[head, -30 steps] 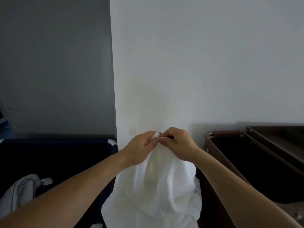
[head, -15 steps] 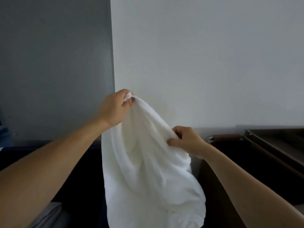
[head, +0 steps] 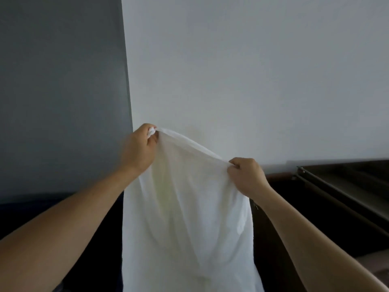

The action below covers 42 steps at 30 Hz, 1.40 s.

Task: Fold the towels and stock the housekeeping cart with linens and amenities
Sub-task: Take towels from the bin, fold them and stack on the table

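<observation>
A white towel (head: 187,218) hangs in front of me, held up by its top edge and running out of the frame at the bottom. My left hand (head: 140,148) grips the upper left corner, raised higher. My right hand (head: 246,175) pinches the top edge further right and lower, so the edge slopes down to the right. The towel's lower end is out of view.
A dark brown housekeeping cart (head: 328,207) stands at the right against the white wall (head: 252,70). A dark navy bin (head: 42,207) lies low at the left under a grey wall (head: 59,91).
My hands, together at the towel's top a second ago, have moved apart. The left hand rose with its corner and the right slid along the edge, spreading the towel wider.
</observation>
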Each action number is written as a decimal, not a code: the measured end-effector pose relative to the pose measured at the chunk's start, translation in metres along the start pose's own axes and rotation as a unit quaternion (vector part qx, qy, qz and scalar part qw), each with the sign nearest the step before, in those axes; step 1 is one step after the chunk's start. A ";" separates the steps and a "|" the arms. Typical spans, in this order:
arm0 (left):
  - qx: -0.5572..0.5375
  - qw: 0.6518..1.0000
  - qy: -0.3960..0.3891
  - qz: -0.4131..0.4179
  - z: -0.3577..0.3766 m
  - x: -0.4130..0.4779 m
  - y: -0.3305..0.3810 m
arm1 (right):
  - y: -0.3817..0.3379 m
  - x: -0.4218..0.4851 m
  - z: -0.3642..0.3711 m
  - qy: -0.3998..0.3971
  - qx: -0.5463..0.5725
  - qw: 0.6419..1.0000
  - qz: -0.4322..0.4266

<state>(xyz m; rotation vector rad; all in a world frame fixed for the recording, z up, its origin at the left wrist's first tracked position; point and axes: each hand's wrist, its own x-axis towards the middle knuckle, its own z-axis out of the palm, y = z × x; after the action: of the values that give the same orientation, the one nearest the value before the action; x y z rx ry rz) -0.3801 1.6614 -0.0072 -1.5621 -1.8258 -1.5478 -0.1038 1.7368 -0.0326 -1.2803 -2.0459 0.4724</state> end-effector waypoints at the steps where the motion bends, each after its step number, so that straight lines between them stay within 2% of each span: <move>1: 0.004 1.000 -0.005 -0.001 0.002 -0.006 0.003 | 0.003 -0.002 0.003 0.007 -0.041 0.999 -0.021; 3: 0.015 1.000 -0.017 -0.001 0.005 -0.013 0.010 | 0.013 -0.007 0.012 0.000 -0.114 0.992 -0.048; 6: 0.018 0.999 -0.030 -0.027 0.005 -0.017 0.015 | 0.031 -0.008 0.022 0.013 -0.132 0.990 -0.055; 9: 0.046 0.997 -0.028 -0.058 0.002 -0.016 0.006 | 0.028 -0.020 0.024 0.052 -0.056 0.994 -0.078; 11: 0.070 0.995 -0.032 -0.068 0.001 -0.016 -0.002 | 0.024 -0.038 0.026 0.060 0.024 0.978 -0.200; 12: 0.075 0.994 -0.035 -0.074 0.002 -0.017 -0.005 | 0.021 -0.049 0.030 0.017 0.068 0.967 -0.244; 14: 0.063 0.993 -0.042 -0.091 0.005 -0.019 -0.004 | 0.013 -0.071 0.041 -0.173 0.104 0.954 -0.223; 16: 0.043 0.994 -0.047 -0.094 0.009 -0.021 0.000 | 0.008 -0.085 0.057 -0.379 0.061 0.918 -0.105; 17: 0.041 0.994 -0.047 -0.088 0.009 -0.021 0.002 | 0.008 -0.088 0.066 -0.433 0.027 0.901 -0.025; 18: 0.044 0.995 -0.048 -0.082 0.008 -0.021 0.002 | 0.010 -0.087 0.071 -0.455 0.025 0.888 0.055; 20: 0.050 0.995 -0.044 -0.076 0.004 -0.021 0.002 | 0.012 -0.078 0.071 -0.415 0.107 0.886 0.176; 22: 0.054 0.995 -0.041 -0.077 0.000 -0.022 0.002 | 0.017 -0.067 0.067 -0.353 0.126 0.902 0.214; 24: 0.060 0.995 -0.046 -0.072 -0.001 -0.025 0.003 | 0.021 -0.058 0.064 -0.323 -0.057 0.939 0.109; 26: 0.051 0.995 -0.052 -0.072 0.001 -0.030 0.004 | 0.023 -0.056 0.066 -0.258 -0.240 0.936 0.007; 30: 0.066 0.995 -0.055 -0.055 -0.004 -0.036 0.003 | 0.039 -0.049 0.075 -0.149 -0.386 0.910 -0.007; 34: 0.084 0.993 -0.069 -0.045 -0.008 -0.044 -0.001 | 0.056 -0.036 0.066 -0.061 -0.342 0.938 0.017; 36: 0.084 0.992 -0.070 -0.060 -0.012 -0.046 -0.005 | 0.065 -0.032 0.056 -0.036 -0.339 0.940 0.010; 40: 0.083 0.991 -0.063 -0.084 -0.018 -0.044 -0.011 | 0.081 -0.033 0.048 -0.043 -0.314 0.948 -0.018; 42: 0.086 0.989 -0.062 -0.099 -0.018 -0.042 -0.013 | 0.082 -0.034 0.048 -0.060 -0.216 0.975 0.001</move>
<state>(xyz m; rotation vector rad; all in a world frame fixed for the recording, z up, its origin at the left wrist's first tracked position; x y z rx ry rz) -0.3827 1.6262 -0.0386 -1.4638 -2.1786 -1.3542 -0.0742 1.7459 -0.1284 -1.5326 -2.3336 0.1053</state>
